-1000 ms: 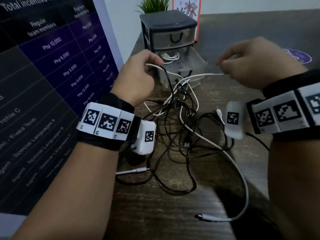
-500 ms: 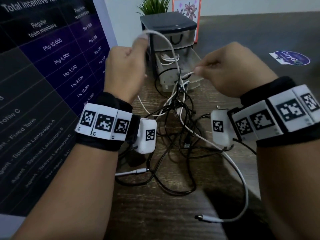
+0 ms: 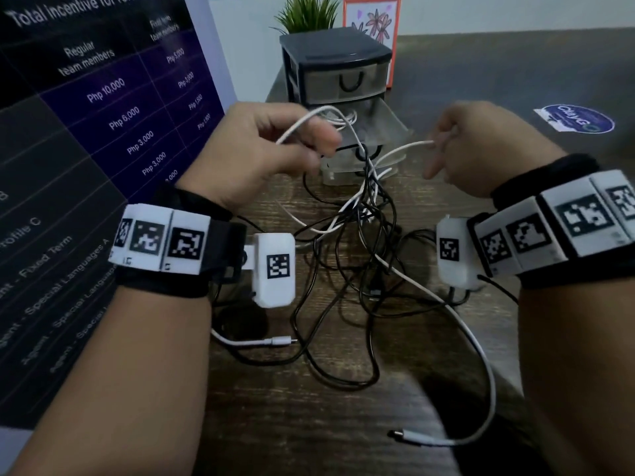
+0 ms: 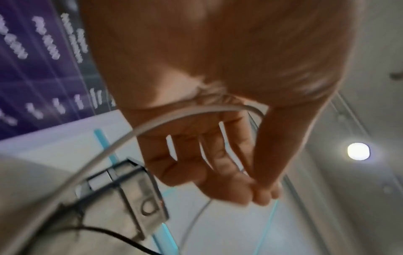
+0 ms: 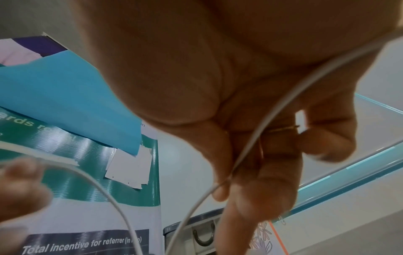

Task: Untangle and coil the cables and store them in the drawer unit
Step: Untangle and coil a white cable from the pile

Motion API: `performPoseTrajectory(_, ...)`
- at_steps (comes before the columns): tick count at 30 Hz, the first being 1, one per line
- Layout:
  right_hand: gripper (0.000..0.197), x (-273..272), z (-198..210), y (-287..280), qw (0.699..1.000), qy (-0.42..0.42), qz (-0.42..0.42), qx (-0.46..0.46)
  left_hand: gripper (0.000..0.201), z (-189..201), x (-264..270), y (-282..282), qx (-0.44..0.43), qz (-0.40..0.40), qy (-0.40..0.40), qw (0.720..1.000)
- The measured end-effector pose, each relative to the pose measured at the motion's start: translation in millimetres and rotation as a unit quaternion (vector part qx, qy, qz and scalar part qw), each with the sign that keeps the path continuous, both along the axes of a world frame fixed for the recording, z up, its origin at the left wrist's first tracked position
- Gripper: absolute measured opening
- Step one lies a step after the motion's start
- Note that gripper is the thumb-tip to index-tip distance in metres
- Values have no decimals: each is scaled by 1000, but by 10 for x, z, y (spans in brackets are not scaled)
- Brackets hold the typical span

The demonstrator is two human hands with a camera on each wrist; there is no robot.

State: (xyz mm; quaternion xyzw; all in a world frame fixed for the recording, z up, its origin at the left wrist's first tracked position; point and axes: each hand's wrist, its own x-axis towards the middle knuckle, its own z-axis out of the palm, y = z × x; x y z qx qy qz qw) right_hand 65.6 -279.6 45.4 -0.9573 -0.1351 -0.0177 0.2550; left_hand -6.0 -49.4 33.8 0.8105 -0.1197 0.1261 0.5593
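Observation:
A tangle of black and white cables point(image 3: 360, 255) lies on the dark wooden table point(image 3: 309, 424). My left hand point(image 3: 319, 142) is raised above it, fingers curled round a loop of white cable point(image 3: 302, 123); in the left wrist view that cable point(image 4: 174, 119) crosses the palm. My right hand point(image 3: 443, 139) pinches the same white cable point(image 3: 405, 147), which runs along its fingers point(image 5: 261, 124). Behind the hands stands the dark drawer unit point(image 3: 336, 63). Its middle drawer point(image 3: 388, 121) is pulled out, with a coiled white cable point(image 3: 343, 115) inside.
A purple and black poster board point(image 3: 86, 132) leans along the left. One white plug end point(image 3: 409, 436) lies near the front, another point(image 3: 281, 341) under my left wrist. A potted plant point(image 3: 309, 12), a framed flower picture point(image 3: 374, 25) and a round sticker point(image 3: 580, 118) sit further back.
My left hand has come down from the height of the unit's top, and the white cable now loops over its fingers. My right hand has shifted slightly right with the cable.

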Motion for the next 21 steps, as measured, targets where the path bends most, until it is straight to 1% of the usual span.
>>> performPoseTrajectory(1,18,-3,-9,5,1000,-3,1,-3,17,25,-26,-30,-56,-34,-7,998)
performPoseTrajectory(2,21,-8,-15,11,1000,-5,2,-6,17,49,-39,-56,-98,-44,-4,994)
performPoseTrajectory(4,33,-25,-24,27,1000,4,8,-11,44,53,-12,-65,-129,8,3,992)
performPoseTrajectory(5,37,-30,-29,32,1000,10,12,-14,49,41,19,-55,-120,42,0,992)
performPoseTrajectory(6,39,-33,-32,36,1000,14,17,-18,47,26,47,-43,-97,63,-8,993)
performPoseTrajectory(7,40,-39,-31,44,999,17,21,-23,42,4,71,-29,-70,70,-13,995)
performPoseTrajectory(9,41,-55,-21,65,999,18,33,-36,29,-37,104,-9,-33,55,-10,998)
performPoseTrajectory(11,39,-80,-25,108,997,23,52,-55,23,-46,114,-27,-17,33,-5,999)
performPoseTrajectory(12,37,-93,-34,134,996,25,59,-62,24,-42,119,-48,-10,21,-3,1000)
performPoseTrajectory(14,30,-116,-57,189,996,17,64,-59,35,-39,119,-106,-12,5,2,1000)
performPoseTrajectory(16,19,-138,-59,234,998,4,58,-37,45,-39,123,-131,-68,18,7,997)
performPoseTrajectory(17,18,-145,-59,248,998,1,57,-25,45,-36,130,-129,-115,32,8,993)
performPoseTrajectory(19,22,-152,-50,253,999,-2,54,0,36,-23,142,-107,-205,78,-2,976)
performPoseTrajectory(21,22,-137,-41,238,999,-13,41,22,21,-18,155,-57,-241,151,-7,959)
